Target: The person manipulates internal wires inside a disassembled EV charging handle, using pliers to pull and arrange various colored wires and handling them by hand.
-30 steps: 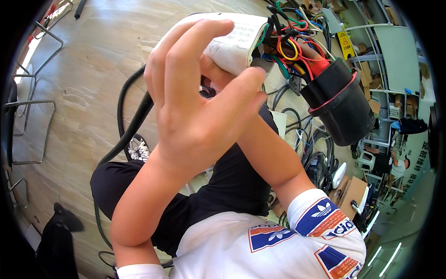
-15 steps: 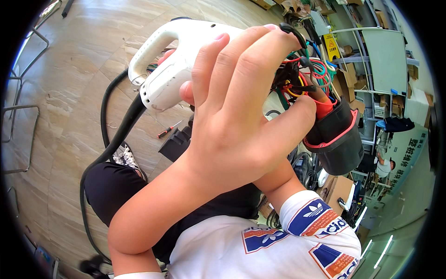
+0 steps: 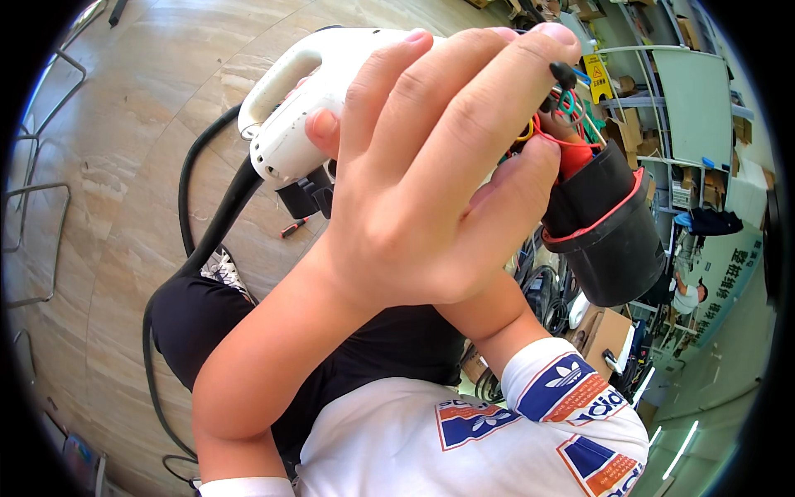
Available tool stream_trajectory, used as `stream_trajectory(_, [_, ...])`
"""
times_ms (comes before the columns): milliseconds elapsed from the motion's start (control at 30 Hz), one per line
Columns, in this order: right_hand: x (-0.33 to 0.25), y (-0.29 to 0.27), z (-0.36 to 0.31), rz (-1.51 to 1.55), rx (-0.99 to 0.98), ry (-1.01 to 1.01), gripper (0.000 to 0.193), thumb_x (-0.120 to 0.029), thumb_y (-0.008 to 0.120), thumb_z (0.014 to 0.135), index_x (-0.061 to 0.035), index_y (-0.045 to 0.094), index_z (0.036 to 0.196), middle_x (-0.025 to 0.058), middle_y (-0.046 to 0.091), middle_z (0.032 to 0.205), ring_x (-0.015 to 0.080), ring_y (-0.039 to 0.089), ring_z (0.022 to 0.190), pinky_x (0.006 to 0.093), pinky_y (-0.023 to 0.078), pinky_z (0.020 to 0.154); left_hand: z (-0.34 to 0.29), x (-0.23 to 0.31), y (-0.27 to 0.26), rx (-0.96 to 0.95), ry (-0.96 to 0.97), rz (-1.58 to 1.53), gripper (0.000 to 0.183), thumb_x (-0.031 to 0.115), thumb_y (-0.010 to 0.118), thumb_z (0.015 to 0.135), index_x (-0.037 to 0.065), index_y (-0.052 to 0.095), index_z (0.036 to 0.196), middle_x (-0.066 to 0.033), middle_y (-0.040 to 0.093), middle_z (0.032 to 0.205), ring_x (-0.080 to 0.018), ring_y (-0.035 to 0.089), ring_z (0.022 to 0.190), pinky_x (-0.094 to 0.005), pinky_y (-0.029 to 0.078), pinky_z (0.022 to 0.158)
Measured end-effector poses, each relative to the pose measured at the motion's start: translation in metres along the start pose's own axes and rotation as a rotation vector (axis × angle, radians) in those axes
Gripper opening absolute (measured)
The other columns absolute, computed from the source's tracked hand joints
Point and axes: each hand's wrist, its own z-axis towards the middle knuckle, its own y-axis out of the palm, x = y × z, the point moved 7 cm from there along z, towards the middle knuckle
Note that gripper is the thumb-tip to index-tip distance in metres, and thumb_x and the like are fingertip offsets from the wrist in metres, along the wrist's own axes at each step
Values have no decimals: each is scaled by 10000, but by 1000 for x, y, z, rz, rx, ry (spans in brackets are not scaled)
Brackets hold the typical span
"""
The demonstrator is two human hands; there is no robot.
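A white charging gun point(image 3: 352, 62) with a loop handle is held up in front of me, and a thick black cable point(image 3: 219, 219) runs from its lower end. At its other end are loose coloured wires point(image 3: 571, 108) and a black round connector head point(image 3: 617, 240) with a red seal. My left hand point(image 3: 414, 182) is curled over the wire bundle, thumb by the red sleeve near the head; its palm side is hidden. Behind it, my right hand point(image 3: 323, 126) grips the charging gun from below, mostly covered, with one fingertip showing against the white housing.
Below the housing shows a black blocky part point(image 3: 306, 195). A red-handled screwdriver point(image 3: 294, 228) lies on the tiled floor point(image 3: 108, 224). Metal frames point(image 3: 62, 186) stand at the left. Shelves with boxes point(image 3: 638, 132), coiled cables point(image 3: 538, 290) and another person point(image 3: 686, 296) are at the right.
The connector head has shifted slightly right. My left hand has moved up over the wires, hiding more of them. The black blocky part now appears higher, close under the white housing.
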Motion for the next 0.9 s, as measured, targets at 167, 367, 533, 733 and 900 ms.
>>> stream_trajectory(167, [8,2,0,10,-4,-1,993,-162,891,765,7,259,1512,206,555,1373,319,583,1260,388,511,1025,0,-5,4,-62,72,24,244,81,820,628,85,734,857,-198,583,1259,-375,600,1132,-488,457,965])
stream_trajectory(367, [1,4,-3,1,-6,-19,1009,-155,894,761,8,248,1518,206,551,1379,318,579,1265,386,510,1027,0,-9,0,-119,192,45,241,88,820,634,89,731,857,-190,580,1244,-370,598,1117,-483,457,947])
stream_trajectory(533, [-4,13,6,-7,-1,-58,1022,-149,897,757,9,240,1523,206,547,1384,317,577,1270,384,509,1030,4,-12,1,-171,320,50,238,94,821,638,92,728,857,-182,577,1232,-365,596,1105,-479,456,931])
stream_trajectory(733, [-3,27,22,-65,6,-98,1038,-142,900,753,10,229,1529,206,543,1390,316,574,1275,382,509,1032,2,-20,-6,-235,419,71,236,101,821,643,96,724,858,-174,573,1217,-360,595,1090,-475,456,913])
stream_trajectory(900, [-2,45,33,-87,7,-131,1051,-136,903,749,11,220,1535,206,539,1395,316,571,1279,381,508,1035,4,-28,-20,-308,446,118,234,108,822,647,99,721,858,-167,570,1205,-355,593,1077,-471,455,897])
